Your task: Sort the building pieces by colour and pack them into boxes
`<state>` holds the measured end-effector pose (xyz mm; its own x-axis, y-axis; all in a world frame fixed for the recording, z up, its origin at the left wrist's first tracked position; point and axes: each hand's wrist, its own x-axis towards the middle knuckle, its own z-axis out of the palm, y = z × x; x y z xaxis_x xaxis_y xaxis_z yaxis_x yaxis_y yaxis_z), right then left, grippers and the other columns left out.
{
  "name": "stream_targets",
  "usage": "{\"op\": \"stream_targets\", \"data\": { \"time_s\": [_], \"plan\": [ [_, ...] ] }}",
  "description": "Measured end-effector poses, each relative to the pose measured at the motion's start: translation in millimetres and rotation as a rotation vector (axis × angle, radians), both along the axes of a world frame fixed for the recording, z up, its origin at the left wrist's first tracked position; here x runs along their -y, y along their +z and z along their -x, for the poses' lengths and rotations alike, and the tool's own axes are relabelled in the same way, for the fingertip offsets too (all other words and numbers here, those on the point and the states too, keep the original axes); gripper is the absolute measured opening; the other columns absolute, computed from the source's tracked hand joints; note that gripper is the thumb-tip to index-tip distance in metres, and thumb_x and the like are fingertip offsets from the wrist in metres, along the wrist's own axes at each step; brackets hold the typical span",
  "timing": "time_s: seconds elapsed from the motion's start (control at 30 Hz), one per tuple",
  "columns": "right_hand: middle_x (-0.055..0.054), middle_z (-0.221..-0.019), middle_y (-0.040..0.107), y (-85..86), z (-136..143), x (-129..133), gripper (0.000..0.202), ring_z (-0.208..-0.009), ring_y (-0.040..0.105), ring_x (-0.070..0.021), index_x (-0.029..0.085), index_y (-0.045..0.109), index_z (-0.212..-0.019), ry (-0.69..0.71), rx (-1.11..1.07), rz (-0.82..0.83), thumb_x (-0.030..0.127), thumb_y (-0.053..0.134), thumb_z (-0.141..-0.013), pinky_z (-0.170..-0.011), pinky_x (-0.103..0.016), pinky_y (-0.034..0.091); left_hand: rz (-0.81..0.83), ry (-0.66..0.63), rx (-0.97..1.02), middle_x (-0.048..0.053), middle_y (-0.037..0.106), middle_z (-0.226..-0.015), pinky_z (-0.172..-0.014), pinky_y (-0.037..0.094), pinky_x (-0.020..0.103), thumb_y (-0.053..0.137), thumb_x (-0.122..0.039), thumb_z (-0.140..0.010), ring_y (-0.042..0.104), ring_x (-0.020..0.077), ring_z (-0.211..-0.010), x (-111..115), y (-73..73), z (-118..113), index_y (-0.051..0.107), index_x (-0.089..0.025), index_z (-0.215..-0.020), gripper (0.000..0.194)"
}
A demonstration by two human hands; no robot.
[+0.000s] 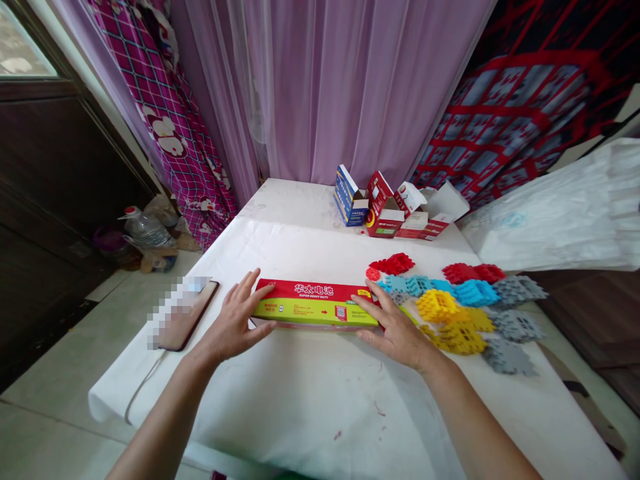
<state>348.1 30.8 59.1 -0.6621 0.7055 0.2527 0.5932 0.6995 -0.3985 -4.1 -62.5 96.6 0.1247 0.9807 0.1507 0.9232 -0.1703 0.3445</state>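
A long, flat battery box (305, 307), red and lime green with white lettering, lies across the white-covered table in front of me. My left hand (237, 317) is at its left end, thumb along the front edge and a finger on the top, the others spread beyond the end. At the opposite end, my right hand (395, 327) has its thumb at the front and fingers over the top and back corner. Both hands hold the box between them. The box's underside is hidden.
Interlocking plastic pieces in yellow (457, 333), blue (473, 292), grey (517, 327) and red (395, 263) lie in stacks at the right. Opened small cartons, blue (350, 200) and red (383, 210), stand at the back. A phone (190, 317) with a cable lies left.
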Motion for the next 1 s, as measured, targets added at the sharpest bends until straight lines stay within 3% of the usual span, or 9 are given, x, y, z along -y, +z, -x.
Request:
{"op": "stream_targets", "data": {
  "time_s": [0.1, 0.2, 0.3, 0.43, 0.57, 0.67, 0.8, 1.0],
  "plan": [
    [-0.008, -0.158, 0.018, -1.4, 2.2, 2.6, 0.058, -0.139, 0.032, -0.0312, 0.03, 0.044, -0.142, -0.008, 0.021, -0.072, 0.041, 0.058, -0.088, -0.107, -0.046, 0.04, -0.126, -0.092, -0.292, 0.012, 0.022, -0.158, -0.114, 0.007, 0.063, 0.053, -0.061, -0.083, 0.018, 0.0376, -0.145, -2.5, 6.2, -28.0, 0.038, -0.029, -0.144, 0.071],
    [-0.009, -0.158, 0.019, -4.5, 4.5, 4.2, 0.056, -0.139, 0.032, -0.0316, 0.029, 0.045, -0.142, -0.013, 0.025, -0.129, 0.04, 0.057, -0.088, -0.107, -0.048, 0.04, -0.142, -0.208, -0.376, 0.011, 0.026, -0.157, -0.115, 0.01, 0.061, 0.052, -0.063, -0.082, 0.022, 0.0354, -0.144, -9.1, 7.2, -52.5, 0.033, -0.033, -0.146, 0.073],
    [-0.011, -0.157, 0.02, -7.7, 6.4, 4.8, 0.056, -0.138, 0.032, -0.0332, 0.027, 0.047, -0.141, -0.03, 0.018, -0.178, 0.04, 0.058, -0.087, -0.107, -0.051, 0.039, -0.112, -0.237, -0.406, 0.01, 0.03, -0.156, -0.114, 0.015, 0.059, 0.053, -0.058, -0.084, 0.027, 0.0344, -0.142, -15.6, 2.9, -64.0, 0.033, -0.035, -0.146, 0.069],
    [-0.012, -0.155, 0.026, -7.4, 9.3, 5.5, 0.055, -0.138, 0.031, -0.0349, 0.028, 0.052, -0.137, -0.051, -0.004, -0.239, 0.045, 0.061, -0.085, -0.105, -0.055, 0.039, -0.021, -0.237, -0.435, 0.009, 0.028, -0.156, -0.113, 0.021, 0.057, 0.055, -0.043, -0.087, 0.027, 0.0335, -0.142, -22.2, 3.3, -62.3, 0.03, -0.039, -0.146, 0.064],
    [-0.014, -0.151, 0.033, -1.0, 12.5, 3.4, 0.051, -0.136, 0.036, -0.0342, 0.025, 0.058, -0.13, -0.058, -0.091, -0.309, 0.049, 0.058, -0.086, -0.103, -0.055, 0.041, 0.099, -0.221, -0.432, 0.013, 0.021, -0.158, -0.112, 0.019, 0.06, 0.061, -0.046, -0.08, 0.022, 0.0361, -0.144, -34.4, 17.4, -57.8, 0.025, -0.033, -0.149, 0.079],
    [-0.014, -0.145, 0.043, 5.1, 11.6, -2.5, 0.042, -0.132, 0.042, -0.0308, 0.022, 0.06, -0.126, -0.148, -0.236, -0.355, 0.043, 0.052, -0.09, -0.102, -0.051, 0.044, 0.197, -0.202, -0.393, 0.016, 0.035, -0.152, -0.112, 0.02, 0.059, 0.064, -0.047, -0.072, 0.033, 0.0353, -0.138, -47.2, 28.0, -56.8, 0.025, -0.025, -0.149, 0.089],
    [-0.012, -0.131, 0.058, 9.0, 1.8, -12.9, 0.032, -0.121, 0.054, -0.026, 0.023, 0.065, -0.118, -0.286, -0.403, -0.388, 0.034, 0.048, -0.093, -0.097, -0.045, 0.05, 0.231, -0.193, -0.319, 0.012, 0.055, -0.133, -0.104, 0.036, 0.046, 0.063, -0.045, -0.069, 0.052, 0.0298, -0.119, -62.4, 35.5, -52.7, 0.034, -0.026, -0.146, 0.085],
    [-0.011, -0.116, 0.067, -4.2, -17.7, -21.6, 0.025, -0.106, 0.064, -0.0236, 0.022, 0.068, -0.107, -0.437, -0.548, -0.449, 0.025, 0.049, -0.092, -0.09, -0.042, 0.055, 0.224, 0.134, -0.302, 0.015, 0.054, -0.132, -0.096, 0.041, 0.045, 0.053, -0.052, -0.074, 0.055, 0.0317, -0.116, -95.2, 38.3, -26.9, 0.036, -0.025, -0.145, 0.078]
  ]
}}
